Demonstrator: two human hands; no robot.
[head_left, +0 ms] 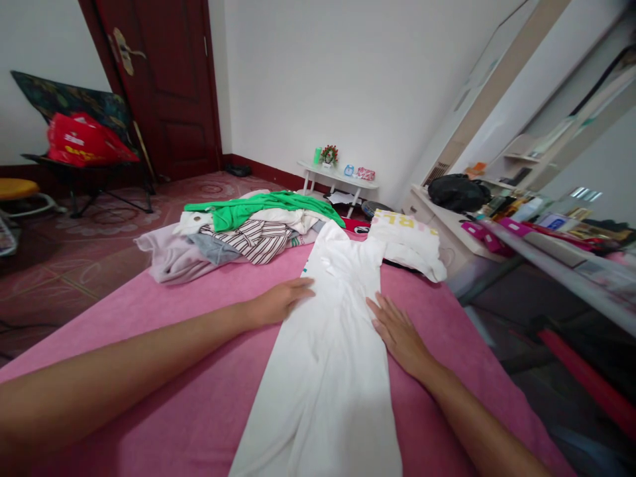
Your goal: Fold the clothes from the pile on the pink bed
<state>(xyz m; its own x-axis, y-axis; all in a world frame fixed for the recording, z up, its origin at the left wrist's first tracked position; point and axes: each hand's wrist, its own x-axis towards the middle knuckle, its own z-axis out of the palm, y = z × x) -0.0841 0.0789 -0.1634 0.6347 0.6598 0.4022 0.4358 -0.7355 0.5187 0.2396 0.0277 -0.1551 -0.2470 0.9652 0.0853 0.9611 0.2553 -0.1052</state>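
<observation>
Now, the left hand [278,301] lies flat and open on the left edge of the white garment [328,358], fingers together, gripping nothing. The right hand [397,331] is spread just as flat on the right edge. The garment runs as a long narrow strip down the middle of the pink bed cover [209,424], with the heap of clothes [238,232] beyond it. To my eye this is smoothing work. It goes best with even palm pressure, both sides level, stroking outward so the edges stay straight and no crease gets trapped underneath.
</observation>
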